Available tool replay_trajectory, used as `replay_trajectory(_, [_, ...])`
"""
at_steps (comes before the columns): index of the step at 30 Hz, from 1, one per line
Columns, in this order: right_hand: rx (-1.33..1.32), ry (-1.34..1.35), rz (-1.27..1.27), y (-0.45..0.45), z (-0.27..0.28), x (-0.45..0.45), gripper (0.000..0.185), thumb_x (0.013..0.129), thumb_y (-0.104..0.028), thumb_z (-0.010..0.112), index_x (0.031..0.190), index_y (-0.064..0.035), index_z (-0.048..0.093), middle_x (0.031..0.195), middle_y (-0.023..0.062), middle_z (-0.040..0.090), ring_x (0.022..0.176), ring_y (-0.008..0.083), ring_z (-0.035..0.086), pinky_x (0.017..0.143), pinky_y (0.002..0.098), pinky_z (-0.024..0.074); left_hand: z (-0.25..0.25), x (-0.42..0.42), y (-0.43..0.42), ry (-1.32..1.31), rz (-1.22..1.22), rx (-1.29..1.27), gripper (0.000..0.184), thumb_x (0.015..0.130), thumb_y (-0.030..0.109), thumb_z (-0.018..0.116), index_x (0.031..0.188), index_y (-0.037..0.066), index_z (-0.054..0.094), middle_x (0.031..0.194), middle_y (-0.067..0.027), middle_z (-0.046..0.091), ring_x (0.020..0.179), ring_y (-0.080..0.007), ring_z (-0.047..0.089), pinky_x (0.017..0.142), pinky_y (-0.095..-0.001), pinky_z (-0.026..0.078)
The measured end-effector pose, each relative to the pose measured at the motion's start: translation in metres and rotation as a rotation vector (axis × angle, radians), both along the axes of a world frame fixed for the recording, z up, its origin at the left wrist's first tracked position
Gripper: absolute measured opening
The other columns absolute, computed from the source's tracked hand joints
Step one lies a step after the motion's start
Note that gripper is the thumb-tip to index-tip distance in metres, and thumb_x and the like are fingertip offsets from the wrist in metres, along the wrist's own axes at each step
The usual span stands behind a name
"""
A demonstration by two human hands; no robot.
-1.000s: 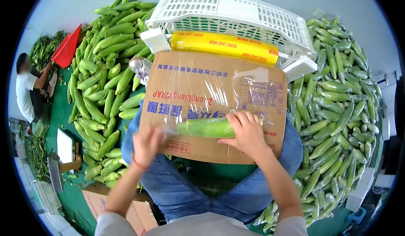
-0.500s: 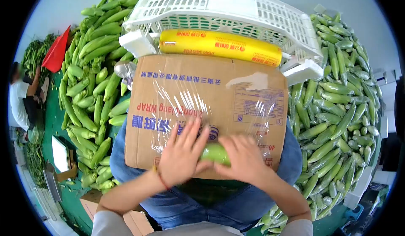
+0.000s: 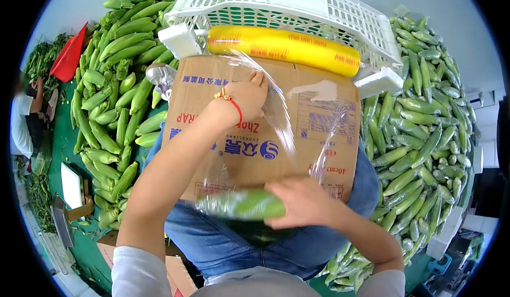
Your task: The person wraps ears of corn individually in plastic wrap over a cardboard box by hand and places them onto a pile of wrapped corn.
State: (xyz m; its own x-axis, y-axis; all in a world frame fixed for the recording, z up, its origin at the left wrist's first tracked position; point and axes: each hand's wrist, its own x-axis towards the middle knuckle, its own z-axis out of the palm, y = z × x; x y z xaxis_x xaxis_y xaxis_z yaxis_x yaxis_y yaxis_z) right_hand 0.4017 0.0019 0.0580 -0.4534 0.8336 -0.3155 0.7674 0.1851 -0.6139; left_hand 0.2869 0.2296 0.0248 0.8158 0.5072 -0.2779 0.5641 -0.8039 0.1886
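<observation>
Near the front edge of the cardboard box [image 3: 287, 169], my right hand [image 3: 300, 201] grips one end of a green corn cob [image 3: 249, 204] covered in clear film. My left hand [image 3: 249, 92] reaches across the upper part of the box, touching clear film that stretches down from the yellow wrap roll [image 3: 284, 47]. Its fingers are drawn together at the film, the fingertips partly hidden. Box and roll lie in front of me, the box over my knees.
Behind the roll stands a white perforated crate [image 3: 287, 5]. Unwrapped corn [image 3: 125, 47] is heaped at the left, film-wrapped corn [image 3: 419, 138] at the right. Another person [image 3: 24, 116] sits at the far left beside a red object [image 3: 69, 58]. A scale [image 3: 71, 185] is at lower left.
My left hand has left the cob and moved up the box to the film near the roll. My right hand has drawn the cob down to the box's front edge.
</observation>
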Motion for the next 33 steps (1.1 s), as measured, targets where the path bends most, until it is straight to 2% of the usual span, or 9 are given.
replay_trajectory(4, [-0.316, 0.208, 0.0, -0.067, 0.015, -0.016, 0.078, 0.075, -0.047, 0.069, 0.139, -0.0109, 0.043, 0.096, 0.0174, 0.066, 0.088, 0.0328, 0.067, 0.074, 0.0416, 0.0544, 0.008, -0.033, -0.015, -0.578, 0.034, -0.215, 0.051, 0.089, 0.028, 0.063, 0.13, 0.0, 0.053, 0.138, -0.0239, 0.048, 0.127, -0.0388, 0.047, 0.105, -0.0415, 0.04])
replay_trajectory(8, [-0.807, 1.08, -1.071, -0.088, 0.014, -0.031, 0.077, 0.081, -0.056, 0.063, 0.132, -0.0005, 0.046, 0.098, 0.0163, 0.062, 0.076, 0.0289, 0.065, 0.061, 0.036, 0.0558, 0.051, -0.084, -0.137, -0.829, -0.13, -0.269, 0.044, 0.083, 0.025, 0.068, 0.125, 0.012, 0.062, 0.142, -0.014, 0.047, 0.137, -0.036, 0.037, 0.111, -0.0545, 0.029])
replay_trajectory(11, [-1.397, 1.746, -0.639, -0.095, -0.008, -0.044, 0.08, 0.081, -0.069, 0.051, 0.119, 0.0025, 0.053, 0.092, 0.0183, 0.06, 0.064, 0.0272, 0.063, 0.047, 0.0352, 0.0526, -0.004, -0.086, -0.164, -1.318, 0.139, -0.275, 0.041, 0.08, 0.017, 0.066, 0.121, 0.009, 0.064, 0.146, -0.0204, 0.04, 0.14, -0.0374, 0.03, 0.115, -0.0549, 0.019])
replay_trajectory(14, [-1.517, 2.371, -0.238, -0.095, -0.024, -0.089, 0.087, 0.081, -0.078, 0.039, 0.104, 0.0044, 0.056, 0.079, 0.0181, 0.057, 0.055, 0.0244, 0.06, 0.037, 0.0303, 0.0466, 0.017, -0.064, -0.172, -1.785, 0.287, -1.455, 0.041, 0.086, 0.014, 0.059, 0.126, 0.011, 0.051, 0.112, -0.0145, 0.052, 0.102, -0.0294, 0.052, 0.092, -0.0487, 0.044])
replay_trajectory(15, [-1.479, 2.315, -0.316, -0.096, -0.021, -0.084, 0.082, 0.082, -0.073, 0.043, 0.109, 0.003, 0.054, 0.083, 0.0178, 0.057, 0.056, 0.0236, 0.06, 0.038, 0.0293, 0.0465, 0.023, -0.059, -0.177, -1.873, 0.347, -1.881, 0.042, 0.088, 0.014, 0.057, 0.128, 0.012, 0.047, 0.101, -0.0125, 0.056, 0.089, -0.0268, 0.059, 0.085, -0.0466, 0.052])
replay_trajectory(19, [-1.135, 1.706, -0.916, -0.101, 0.011, -0.05, 0.064, 0.089, -0.049, 0.06, 0.132, -0.0043, 0.047, 0.098, 0.016, 0.061, 0.06, 0.021, 0.061, 0.039, 0.026, 0.0459, 0.009, -0.083, -0.18, -1.464, 1.11, -1.294, 0.026, 0.102, 0.035, 0.046, 0.116, 0.013, 0.048, 0.088, -0.0052, 0.052, 0.077, -0.0213, 0.06, 0.07, -0.0357, 0.054])
replay_trajectory(23, [0.183, 0.619, -0.685, -0.115, 0.006, -0.01, 0.047, 0.085, -0.019, 0.071, 0.128, -0.0057, 0.057, 0.108, 0.0127, 0.065, 0.079, 0.0199, 0.067, 0.069, 0.0286, 0.0522, -0.007, -0.12, -0.21, -1.2, 0.997, -0.86, 0.04, 0.104, 0.039, 0.038, 0.131, 0.009, 0.042, 0.096, -0.0058, 0.057, 0.091, -0.0178, 0.059, 0.081, -0.0311, 0.05])
replay_trajectory(27, [0.677, 0.909, -0.707, -0.094, 0.029, 0.019, 0.023, 0.085, -0.014, 0.069, 0.105, -0.0037, 0.069, 0.086, 0.0104, 0.067, 0.079, 0.0203, 0.068, 0.071, 0.0308, 0.0527, -0.013, -0.145, -0.252, -0.87, 0.955, -1.426, 0.063, 0.1, 0.055, 0.031, 0.109, -0.002, 0.056, 0.074, -0.0122, 0.066, 0.045, -0.0203, 0.061, 0.031, -0.0248, 0.042])
replay_trajectory(33, [0.468, 2.033, -0.758, -0.134, 0.014, 0.034, 0.072, 0.086, -0.021, 0.069, 0.145, -0.0093, 0.029, 0.083, 0.0071, 0.058, 0.096, 0.0281, 0.063, 0.086, 0.0444, 0.0519, 0.035, -0.076, -0.28, -0.659, 0.733, -1.438, 0.062, 0.1, 0.05, 0.032, 0.132, -0.001, 0.047, 0.086, -0.013, 0.064, 0.037, -0.0125, 0.049, 0.029, -0.0229, 0.035])
